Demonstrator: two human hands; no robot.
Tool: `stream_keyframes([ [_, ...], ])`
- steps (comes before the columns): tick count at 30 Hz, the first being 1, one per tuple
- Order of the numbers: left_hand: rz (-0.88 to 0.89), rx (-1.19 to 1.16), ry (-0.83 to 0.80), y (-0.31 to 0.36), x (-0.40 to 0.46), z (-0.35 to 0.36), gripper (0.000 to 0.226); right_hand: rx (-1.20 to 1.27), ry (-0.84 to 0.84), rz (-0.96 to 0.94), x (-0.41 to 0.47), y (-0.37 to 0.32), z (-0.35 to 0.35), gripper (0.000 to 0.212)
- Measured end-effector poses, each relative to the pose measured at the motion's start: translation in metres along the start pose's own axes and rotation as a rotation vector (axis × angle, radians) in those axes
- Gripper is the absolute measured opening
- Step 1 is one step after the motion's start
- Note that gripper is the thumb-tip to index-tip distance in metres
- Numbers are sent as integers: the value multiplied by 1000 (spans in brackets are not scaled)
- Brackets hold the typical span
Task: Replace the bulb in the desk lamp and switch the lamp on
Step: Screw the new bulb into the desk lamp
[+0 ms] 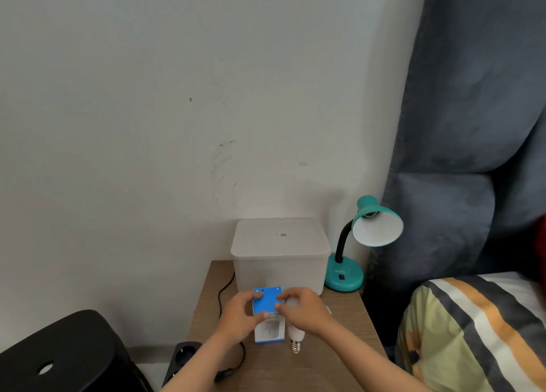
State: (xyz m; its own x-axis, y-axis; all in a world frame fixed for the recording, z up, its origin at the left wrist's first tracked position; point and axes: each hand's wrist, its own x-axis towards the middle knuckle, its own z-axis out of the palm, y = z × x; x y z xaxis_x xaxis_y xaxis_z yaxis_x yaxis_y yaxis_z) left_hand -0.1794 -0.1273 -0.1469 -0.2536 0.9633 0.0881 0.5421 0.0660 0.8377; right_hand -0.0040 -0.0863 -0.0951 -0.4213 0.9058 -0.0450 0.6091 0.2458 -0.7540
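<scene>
A teal desk lamp stands at the back right of the small wooden table, its shade tilted toward me and its socket showing no bulb. A blue and white bulb box lies on the table in front of me. My left hand grips the box's left side, thumb on top. My right hand rests its fingertips on the box's right edge and covers the round end of a white bulb, which lies with its screw base toward me.
A frosted plastic lidded bin stands behind the box, left of the lamp. A black cord runs down the table's left side to a power strip. A black stool is at lower left, a bed with striped bedding at right.
</scene>
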Motion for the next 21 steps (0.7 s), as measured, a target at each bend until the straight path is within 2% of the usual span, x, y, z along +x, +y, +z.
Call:
stream_keyframes([
  [4, 21, 174, 32, 14, -6, -1, 51, 243, -127, 63, -7, 0, -22, 35],
  [9, 91, 187, 64, 41, -7, 1, 47, 266, -65, 30, -20, 6, -63, 31],
  [14, 201, 110, 78, 76, -1, 15, 40, 369, 137, -50, -29, 27, -104, 25],
  [18, 278, 71, 74, 105, 11, 35, 38, 536, 194, -4, -36, 45, -133, 37],
  [21, 334, 46, 45, 129, 23, 50, 39, 500, 429, -5, -38, 59, -146, 36],
])
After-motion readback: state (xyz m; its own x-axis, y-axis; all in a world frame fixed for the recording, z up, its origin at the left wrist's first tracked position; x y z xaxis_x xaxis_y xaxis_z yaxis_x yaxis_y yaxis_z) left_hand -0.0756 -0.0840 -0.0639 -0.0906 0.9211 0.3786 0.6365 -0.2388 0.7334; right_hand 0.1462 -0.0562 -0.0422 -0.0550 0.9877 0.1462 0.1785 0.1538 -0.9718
